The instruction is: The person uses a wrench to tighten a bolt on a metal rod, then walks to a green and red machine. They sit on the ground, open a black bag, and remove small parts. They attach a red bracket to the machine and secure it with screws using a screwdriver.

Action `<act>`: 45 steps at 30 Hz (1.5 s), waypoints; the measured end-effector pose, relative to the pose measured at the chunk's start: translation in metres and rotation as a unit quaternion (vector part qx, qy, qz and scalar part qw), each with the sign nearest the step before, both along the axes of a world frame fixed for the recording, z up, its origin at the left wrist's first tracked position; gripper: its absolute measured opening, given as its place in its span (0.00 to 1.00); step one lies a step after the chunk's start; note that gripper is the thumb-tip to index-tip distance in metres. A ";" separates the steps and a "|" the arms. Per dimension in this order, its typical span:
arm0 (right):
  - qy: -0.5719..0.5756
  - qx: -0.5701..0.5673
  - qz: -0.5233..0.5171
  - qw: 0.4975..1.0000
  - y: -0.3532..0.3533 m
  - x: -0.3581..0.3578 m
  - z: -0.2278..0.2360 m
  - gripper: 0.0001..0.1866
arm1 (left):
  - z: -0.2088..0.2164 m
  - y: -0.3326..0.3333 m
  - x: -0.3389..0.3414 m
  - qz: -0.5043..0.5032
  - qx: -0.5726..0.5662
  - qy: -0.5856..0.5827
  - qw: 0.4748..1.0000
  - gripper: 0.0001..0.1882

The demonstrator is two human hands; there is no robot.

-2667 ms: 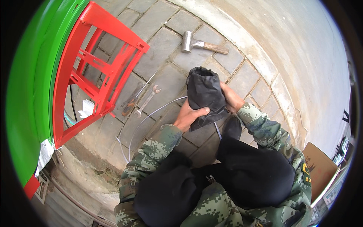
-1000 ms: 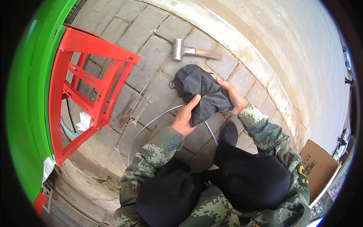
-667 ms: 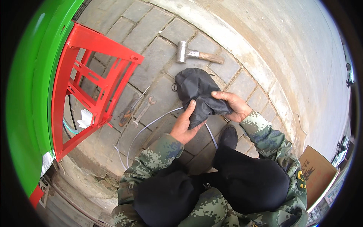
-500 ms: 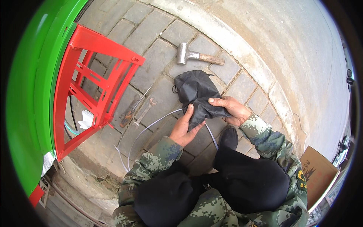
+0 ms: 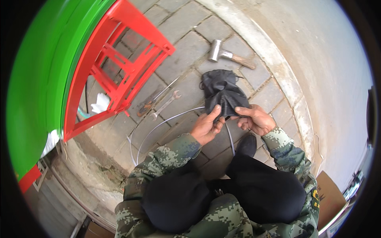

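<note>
head view: grasping the near edge of a black, soft fabric drawstring pouch (image 5: 224,89) with the bare left hand (image 5: 206,127) and the bare right hand (image 5: 257,119), over grey rectangular paving stones (image 5: 270,97), just short of a silver-headed hammer with a wooden handle (image 5: 227,54) and right of a silver open-ended wrench (image 5: 166,105).

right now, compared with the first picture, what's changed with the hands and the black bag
The right hand has moved toward the body, from the side of the black bag to its near edge, which the left hand also pinches. The far opening no longer shows round. Both hands still hold the bag. Hammer, wrench and pale cable stay on the paving.
</note>
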State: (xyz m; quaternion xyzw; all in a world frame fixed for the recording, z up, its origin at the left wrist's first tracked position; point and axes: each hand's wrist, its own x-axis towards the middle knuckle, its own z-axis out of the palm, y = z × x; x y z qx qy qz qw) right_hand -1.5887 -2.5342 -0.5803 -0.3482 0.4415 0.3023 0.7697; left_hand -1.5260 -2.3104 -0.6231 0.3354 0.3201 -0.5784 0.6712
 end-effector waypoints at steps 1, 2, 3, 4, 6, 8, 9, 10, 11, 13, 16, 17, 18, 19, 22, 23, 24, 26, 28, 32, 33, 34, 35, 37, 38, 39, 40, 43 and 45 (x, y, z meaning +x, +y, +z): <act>0.003 -0.050 0.014 0.999 0.001 0.000 -0.001 0.20 | -0.001 0.001 -0.001 0.007 0.007 0.013 1.000 0.21; -0.004 -0.083 0.021 0.996 0.002 0.000 -0.002 0.20 | -0.002 0.002 -0.002 0.001 0.003 0.003 1.000 0.22; -0.014 -0.128 0.044 0.991 0.004 0.000 -0.002 0.21 | -0.002 0.003 -0.002 -0.006 -0.030 0.002 1.000 0.25; -0.034 -0.168 0.056 0.984 0.006 0.001 -0.002 0.21 | -0.002 0.002 -0.003 -0.015 -0.053 -0.011 0.998 0.28; -0.087 -0.266 0.102 0.955 0.008 0.004 0.000 0.23 | 0.001 0.002 0.001 -0.034 -0.056 -0.032 0.997 0.33; -0.091 -0.339 0.119 0.929 0.010 0.011 0.004 0.27 | 0.007 0.002 0.005 -0.054 -0.026 -0.064 0.996 0.34; -0.098 -0.370 0.128 0.915 0.010 0.015 0.007 0.29 | 0.012 0.003 0.007 -0.055 -0.018 -0.074 0.996 0.35; -0.116 -0.405 0.132 0.897 0.012 0.019 0.009 0.29 | 0.016 0.004 0.010 -0.060 -0.013 -0.084 0.995 0.35; -0.154 -0.392 0.124 0.898 0.012 0.022 0.014 0.28 | 0.020 0.001 0.013 -0.074 -0.007 -0.092 0.993 0.35; -0.157 -0.408 0.133 0.890 0.014 0.028 0.020 0.26 | 0.026 0.001 0.019 -0.059 0.006 -0.122 0.991 0.35; -0.197 -0.401 0.078 0.891 0.020 0.025 0.035 0.20 | 0.036 0.005 0.021 -0.094 0.024 -0.149 0.984 0.35; -0.183 -0.421 0.057 0.887 0.020 0.028 0.035 0.18 | 0.038 0.006 0.021 -0.096 0.030 -0.157 0.982 0.36; -0.169 -0.440 0.088 0.877 0.021 0.033 0.033 0.17 | 0.040 0.006 0.021 -0.098 0.034 -0.172 0.979 0.36; -0.165 -0.426 0.070 0.887 0.022 0.030 0.037 0.16 | 0.042 0.006 0.023 -0.093 0.041 -0.166 0.981 0.36; -0.168 -0.415 0.048 0.893 0.022 0.030 0.038 0.14 | 0.049 0.010 0.022 -0.092 0.033 -0.160 0.982 0.36; -0.160 -0.418 0.046 0.893 0.021 0.032 0.038 0.14 | 0.051 0.009 0.023 -0.099 0.046 -0.159 0.981 0.36; -0.199 -0.418 0.019 0.886 0.023 0.026 0.041 0.12 | 0.051 0.009 0.027 -0.087 0.026 -0.192 0.977 0.36; -0.196 -0.400 0.008 0.895 0.019 0.024 0.042 0.12 | 0.054 0.012 0.024 -0.088 0.013 -0.201 0.976 0.37; -0.218 -0.414 0.000 0.884 0.024 0.022 0.039 0.12 | 0.055 0.009 0.024 -0.101 -0.001 -0.203 0.974 0.36; -0.277 -0.411 -0.009 0.868 0.025 0.006 0.044 0.11 | 0.058 0.004 0.018 -0.124 -0.027 -0.189 0.974 0.35; -0.255 -0.405 0.031 0.878 0.024 0.003 0.045 0.15 | 0.060 0.003 0.015 -0.130 -0.040 -0.197 0.971 0.34; -0.319 -0.470 0.079 0.819 0.024 0.002 0.042 0.18 | 0.062 0.001 0.013 -0.139 -0.052 -0.201 0.968 0.34; -0.369 -0.533 0.128 0.751 0.024 0.003 0.039 0.22 | 0.063 0.000 0.014 -0.148 -0.055 -0.212 0.964 0.33; -0.402 -0.598 0.206 0.662 0.027 0.005 0.031 0.33 | 0.064 -0.004 0.015 -0.168 -0.067 -0.269 0.946 0.34; -0.393 -0.620 0.217 0.643 0.032 0.007 0.024 0.34 | 0.065 -0.005 0.014 -0.181 -0.074 -0.293 0.936 0.35; -0.388 -0.640 0.231 0.622 0.037 0.010 0.016 0.32 | 0.063 -0.007 0.014 -0.198 -0.071 -0.316 0.925 0.35; -0.389 -0.657 0.252 0.594 0.040 0.014 0.008 0.30 | 0.061 -0.007 0.014 -0.209 -0.066 -0.334 0.917 0.35; -0.424 -0.648 0.249 0.582 0.039 0.023 -0.010 0.21 | 0.047 0.000 0.010 -0.210 -0.045 -0.372 0.903 0.34; -0.424 -0.642 0.219 0.601 0.035 0.022 -0.013 0.15 | 0.031 0.013 0.009 -0.164 -0.028 -0.388 0.906 0.33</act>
